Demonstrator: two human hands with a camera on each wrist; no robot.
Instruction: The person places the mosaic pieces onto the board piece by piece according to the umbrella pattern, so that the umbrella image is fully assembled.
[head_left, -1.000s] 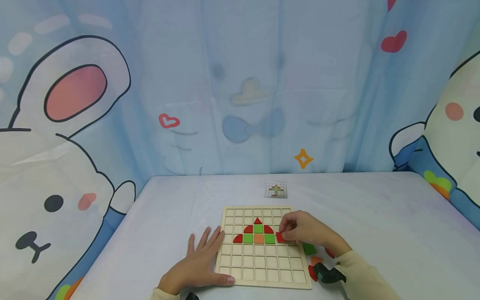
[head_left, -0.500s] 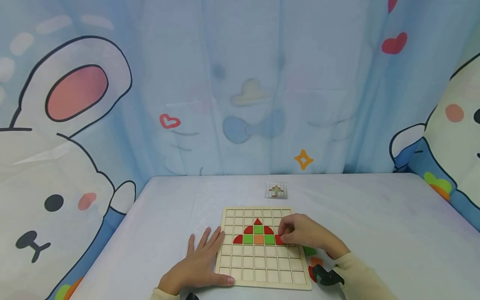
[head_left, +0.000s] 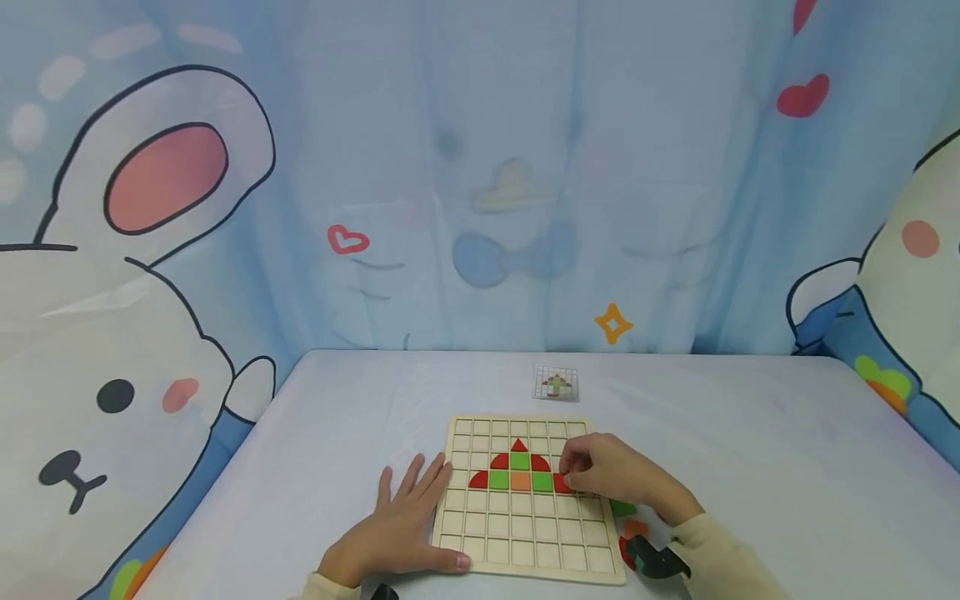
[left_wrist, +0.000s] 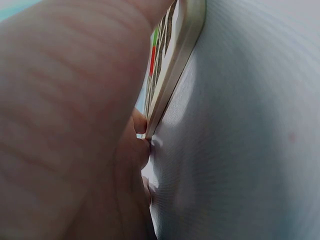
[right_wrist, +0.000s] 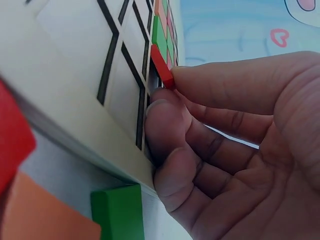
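A wooden grid board (head_left: 517,552) lies on the table. Red, green and orange pieces sit in its cells, topped by a red triangle (head_left: 518,446). My right hand (head_left: 626,473) pinches a red block (right_wrist: 162,67) between thumb and fingertips at the right end of the lower coloured row. In the right wrist view that block is tilted, one end down at its cell beside a green block (right_wrist: 159,32). My left hand (head_left: 397,527) lies with fingers spread along the board's left edge, thumb at the near left corner.
A small card (head_left: 557,382) with a coloured pattern on a grid lies behind the board. Loose pieces lie to the board's right, partly hidden by my right arm: a green block (right_wrist: 117,212), an orange one (right_wrist: 47,210) and a red one (right_wrist: 12,135). A printed curtain (head_left: 420,167) hangs behind the table.
My right hand has lowered slightly and moved the red block left, up against the green piece in the row. My left hand stays in place. The head view has shifted a little.
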